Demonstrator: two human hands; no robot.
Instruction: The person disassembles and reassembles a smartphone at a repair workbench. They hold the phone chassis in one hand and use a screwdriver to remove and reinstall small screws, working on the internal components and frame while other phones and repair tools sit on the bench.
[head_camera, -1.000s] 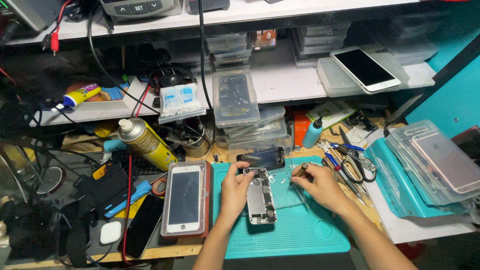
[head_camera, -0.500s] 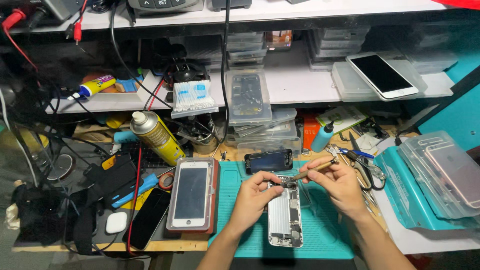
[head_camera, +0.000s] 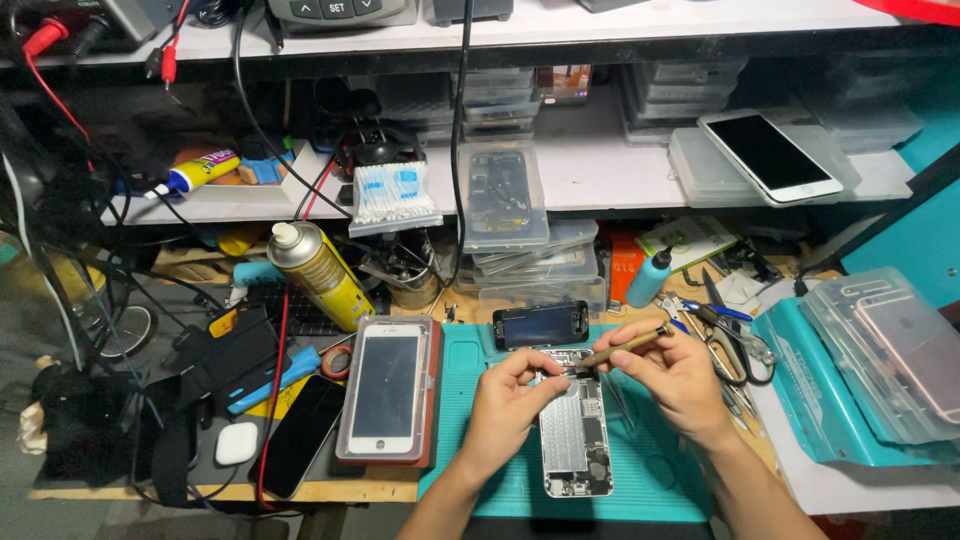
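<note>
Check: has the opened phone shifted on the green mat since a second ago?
Cannot tell for sure: the head camera moved. Against the green mat, the opened phone seems about where it was, below the small black phone, with the left hand at its top.

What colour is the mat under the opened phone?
Teal green; the mat shows best in the head view, beneath the opened phone.

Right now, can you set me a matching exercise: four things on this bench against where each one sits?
Things:
1. opened phone
2. spray can
3. white earbud case
4. small blue bottle

Places:
A. far left, beside a dark phone
B. on the teal mat, under both hands
C. behind the mat, right of the stacked clear boxes
D. lying tilted, left of the white phone in a tray

Pairs: 1-B, 2-D, 3-A, 4-C
</note>
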